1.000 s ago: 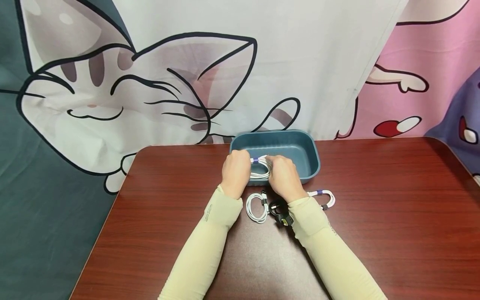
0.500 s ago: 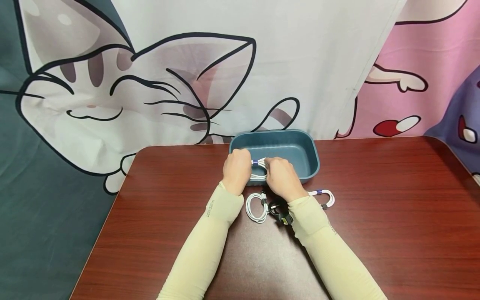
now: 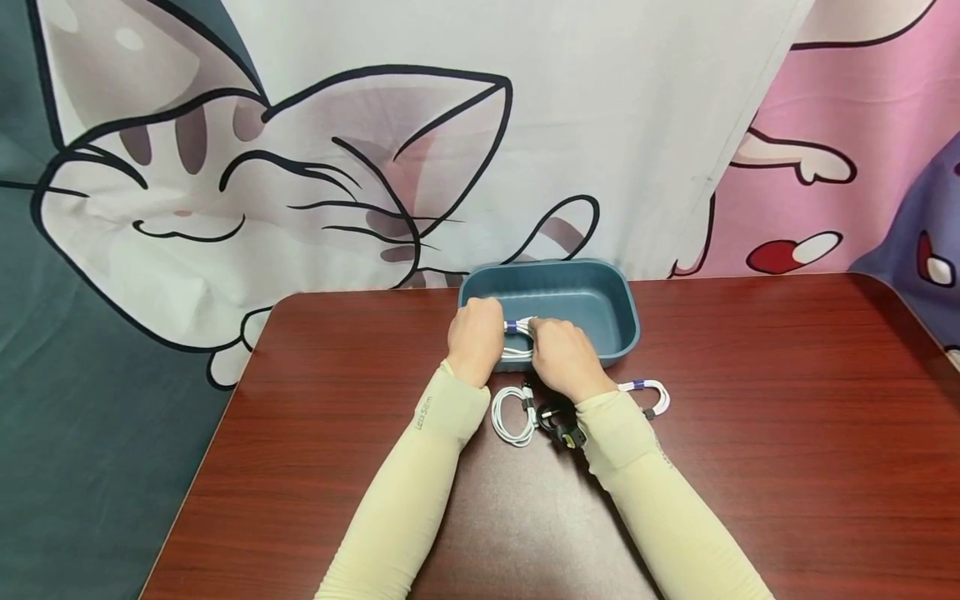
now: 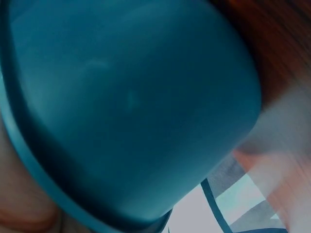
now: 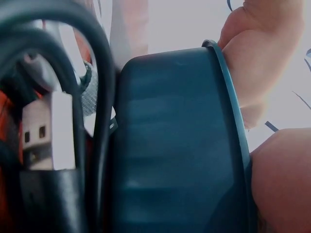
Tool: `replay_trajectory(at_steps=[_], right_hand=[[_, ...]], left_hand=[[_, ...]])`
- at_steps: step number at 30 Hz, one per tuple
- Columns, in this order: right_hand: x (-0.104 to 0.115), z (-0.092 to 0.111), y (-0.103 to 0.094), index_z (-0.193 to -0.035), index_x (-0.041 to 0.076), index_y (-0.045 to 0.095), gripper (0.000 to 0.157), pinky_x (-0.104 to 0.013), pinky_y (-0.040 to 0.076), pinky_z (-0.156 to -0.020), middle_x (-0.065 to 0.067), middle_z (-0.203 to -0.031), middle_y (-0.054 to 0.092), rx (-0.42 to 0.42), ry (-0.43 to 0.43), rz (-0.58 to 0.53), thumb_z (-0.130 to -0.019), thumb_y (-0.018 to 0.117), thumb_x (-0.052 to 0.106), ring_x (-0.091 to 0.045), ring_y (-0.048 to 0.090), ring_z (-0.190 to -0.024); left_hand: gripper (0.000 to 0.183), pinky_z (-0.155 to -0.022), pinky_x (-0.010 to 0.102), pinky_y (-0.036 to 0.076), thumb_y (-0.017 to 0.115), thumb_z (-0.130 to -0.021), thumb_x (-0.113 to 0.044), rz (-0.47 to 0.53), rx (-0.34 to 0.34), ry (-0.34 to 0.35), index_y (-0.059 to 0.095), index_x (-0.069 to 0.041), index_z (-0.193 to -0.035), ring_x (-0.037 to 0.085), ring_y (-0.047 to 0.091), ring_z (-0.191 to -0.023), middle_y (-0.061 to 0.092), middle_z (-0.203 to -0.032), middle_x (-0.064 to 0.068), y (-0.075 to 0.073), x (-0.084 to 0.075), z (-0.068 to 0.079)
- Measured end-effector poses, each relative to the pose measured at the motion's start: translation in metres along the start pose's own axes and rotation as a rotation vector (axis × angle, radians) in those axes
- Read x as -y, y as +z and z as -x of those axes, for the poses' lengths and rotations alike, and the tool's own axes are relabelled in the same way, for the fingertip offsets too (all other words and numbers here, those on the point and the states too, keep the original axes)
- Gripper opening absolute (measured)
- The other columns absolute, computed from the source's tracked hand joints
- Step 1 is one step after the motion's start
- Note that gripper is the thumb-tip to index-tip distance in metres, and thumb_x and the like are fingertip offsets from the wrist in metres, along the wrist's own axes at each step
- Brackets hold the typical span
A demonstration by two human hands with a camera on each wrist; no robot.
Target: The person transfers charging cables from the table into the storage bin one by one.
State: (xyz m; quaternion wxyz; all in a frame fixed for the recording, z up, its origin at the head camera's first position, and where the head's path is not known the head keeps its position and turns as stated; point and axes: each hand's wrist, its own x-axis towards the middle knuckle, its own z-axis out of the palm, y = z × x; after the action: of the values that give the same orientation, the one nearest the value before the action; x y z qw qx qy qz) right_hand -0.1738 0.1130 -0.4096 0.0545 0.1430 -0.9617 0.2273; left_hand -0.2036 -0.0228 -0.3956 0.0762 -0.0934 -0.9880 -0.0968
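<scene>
A coiled white cable with a blue tie hangs between my two hands over the near left part of a teal plastic bin. My left hand grips the coil's left side, knuckles up, near the bin's left end. On the other side my right hand holds the coil, reaching over the near rim. Both sets of fingertips are mostly hidden in the head view. In the right wrist view, the bin's outer wall stands between a black USB cable and my hands.
On the wooden table, before the bin, lie a coiled white cable with a dark tie, the black cable, and another white cable partly behind my right wrist. A printed curtain hangs behind the table.
Both hands have sunk slightly, and the gap between them has narrowed a little. The white cable has shifted with them. The bin and the cables on the table stay put.
</scene>
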Motion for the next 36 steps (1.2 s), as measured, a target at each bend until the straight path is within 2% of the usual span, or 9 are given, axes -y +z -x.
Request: replay_trajectory(at_steps=[5, 14, 18, 25, 32, 36], right_hand=[[-0.0005, -0.0005, 0.0016, -0.095, 0.0, 0.07, 0.024, -0.056, 0.051, -0.069, -0.02, -0.09, 0.07, 0.009, 0.002, 0.004, -0.095, 0.046, 0.001, -0.042, 0.068, -0.082], [-0.0012, 0.0009, 0.0032, -0.089, 0.001, 0.066, 0.022, -0.055, 0.051, -0.068, -0.019, -0.084, 0.068, -0.007, -0.018, -0.023, -0.095, 0.045, 0.0, -0.041, 0.068, -0.081], [-0.0008, 0.0012, 0.0031, -0.092, 0.0, 0.068, 0.024, -0.055, 0.052, -0.071, -0.02, -0.088, 0.069, -0.019, -0.024, -0.034, -0.096, 0.044, 0.0, -0.041, 0.068, -0.086], [0.0, 0.0019, 0.0011, -0.116, -0.005, 0.07, 0.032, -0.053, 0.053, -0.085, -0.021, -0.109, 0.07, 0.013, -0.01, -0.045, -0.097, 0.045, 0.001, -0.038, 0.067, -0.103], [0.0, 0.002, -0.0002, -0.117, -0.007, 0.068, 0.027, -0.053, 0.05, -0.092, -0.023, -0.112, 0.069, -0.015, -0.034, -0.084, -0.1, 0.056, 0.01, -0.039, 0.066, -0.107], [0.0006, 0.0013, -0.0006, -0.119, -0.007, 0.068, 0.029, -0.052, 0.049, -0.094, -0.023, -0.114, 0.068, -0.027, -0.041, -0.108, -0.101, 0.056, 0.013, -0.039, 0.065, -0.109]], left_hand=[[0.02, -0.058, 0.043, 0.059, 0.059, -0.097, -0.003, 0.009, -0.003, -0.013, 0.076, -0.001, -0.087, 0.033, 0.071, -0.069, 0.071, -0.081, 0.018, 0.0004, 0.0003, 0.0001], [0.02, -0.058, 0.045, 0.059, 0.058, -0.098, -0.005, 0.009, 0.032, -0.038, 0.076, -0.001, -0.091, 0.034, 0.071, -0.072, 0.072, -0.084, 0.018, 0.0021, 0.0006, -0.002], [0.02, -0.057, 0.045, 0.058, 0.058, -0.098, -0.005, -0.002, 0.043, -0.035, 0.076, -0.002, -0.091, 0.034, 0.072, -0.072, 0.072, -0.085, 0.018, 0.0025, 0.0005, -0.0026], [0.02, -0.058, 0.045, 0.059, 0.058, -0.098, -0.005, 0.002, 0.059, -0.034, 0.076, -0.002, -0.091, 0.033, 0.072, -0.073, 0.072, -0.086, 0.018, 0.0021, 0.0003, -0.0032], [0.02, -0.059, 0.045, 0.059, 0.058, -0.098, -0.008, -0.006, 0.079, -0.023, 0.076, -0.003, -0.092, 0.033, 0.071, -0.072, 0.072, -0.086, 0.017, 0.0006, -0.0017, -0.0025], [0.02, -0.06, 0.045, 0.059, 0.058, -0.099, -0.008, -0.018, 0.077, -0.021, 0.076, -0.004, -0.093, 0.033, 0.072, -0.072, 0.072, -0.086, 0.017, -0.0032, -0.0029, -0.0017]])
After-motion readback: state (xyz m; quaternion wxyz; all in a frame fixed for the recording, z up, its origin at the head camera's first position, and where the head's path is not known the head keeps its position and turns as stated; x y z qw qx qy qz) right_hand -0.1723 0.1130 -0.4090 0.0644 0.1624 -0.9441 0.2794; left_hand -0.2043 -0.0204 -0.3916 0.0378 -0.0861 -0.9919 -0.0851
